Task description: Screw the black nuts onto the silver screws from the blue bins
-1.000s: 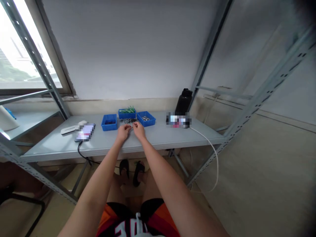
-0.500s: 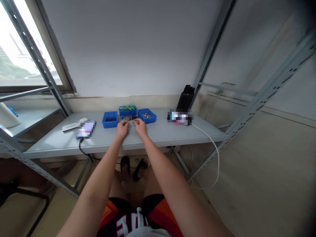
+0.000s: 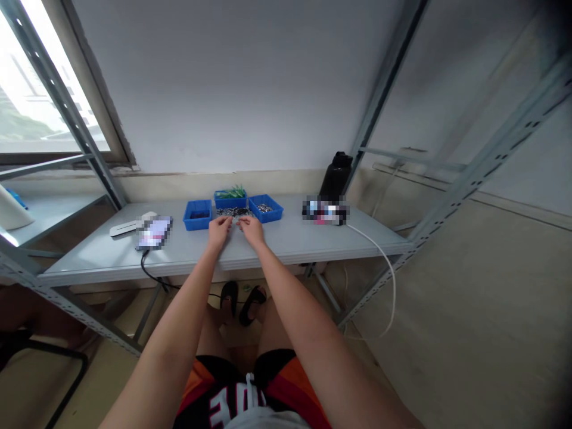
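My left hand (image 3: 219, 229) and my right hand (image 3: 251, 228) are close together over the grey table, their fingers pinched. Whatever is between the fingertips is too small to name. Just beyond them lies a pile of small dark and silvery parts (image 3: 233, 211). A blue tray with dark pieces (image 3: 197, 224) stands to the left. Behind the pile, another blue tray (image 3: 230, 203) holds green strips (image 3: 233, 192). The blue tray at the right (image 3: 269, 217) contains small silvery parts (image 3: 264, 208).
A phone (image 3: 154, 233) with a black cable and a white object (image 3: 125, 228) lie at the left. Toward the right stand a black bottle (image 3: 336, 177) and a blurred-out device (image 3: 325, 211) with a white cable. Metal shelf posts flank the table (image 3: 295, 241).
My right fingertips have moved slightly left, closer to my left ones. The whole view has shifted a little.
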Demonstrator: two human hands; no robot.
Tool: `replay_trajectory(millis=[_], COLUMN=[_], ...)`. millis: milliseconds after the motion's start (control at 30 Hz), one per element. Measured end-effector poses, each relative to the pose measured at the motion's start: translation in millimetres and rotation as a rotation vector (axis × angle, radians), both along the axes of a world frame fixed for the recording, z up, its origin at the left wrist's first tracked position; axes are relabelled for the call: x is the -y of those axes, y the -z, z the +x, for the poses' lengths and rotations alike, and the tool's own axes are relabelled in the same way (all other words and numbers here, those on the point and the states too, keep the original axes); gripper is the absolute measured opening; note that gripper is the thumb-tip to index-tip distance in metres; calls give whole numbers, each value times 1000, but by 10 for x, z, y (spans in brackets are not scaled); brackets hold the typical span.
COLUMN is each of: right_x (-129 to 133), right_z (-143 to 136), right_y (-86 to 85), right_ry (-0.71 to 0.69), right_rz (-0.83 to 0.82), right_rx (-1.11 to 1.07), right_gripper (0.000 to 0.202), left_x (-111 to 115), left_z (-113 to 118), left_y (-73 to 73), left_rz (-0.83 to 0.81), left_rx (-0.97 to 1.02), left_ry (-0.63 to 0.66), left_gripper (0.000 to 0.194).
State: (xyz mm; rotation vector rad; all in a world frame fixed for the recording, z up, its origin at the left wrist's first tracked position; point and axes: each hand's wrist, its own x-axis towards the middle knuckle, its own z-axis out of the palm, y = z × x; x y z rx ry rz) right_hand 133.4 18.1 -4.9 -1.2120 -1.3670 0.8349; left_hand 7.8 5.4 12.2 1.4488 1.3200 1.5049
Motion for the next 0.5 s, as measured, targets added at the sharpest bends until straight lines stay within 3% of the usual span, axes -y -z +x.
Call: replay_trajectory(millis=[300,500], right_x=[65,65], right_z=[5,5], right_y=[-12,-25], right_ry=[-89,1], right_rz=[107,116], right_rx=[254,138], right_gripper=[12,19], left_x=[8,17], left_z=[6,11], left_y=[9,7], left_rz=[20,-7], left_rx=[51,128], left_ry=[66,40], left_gripper=[25,20])
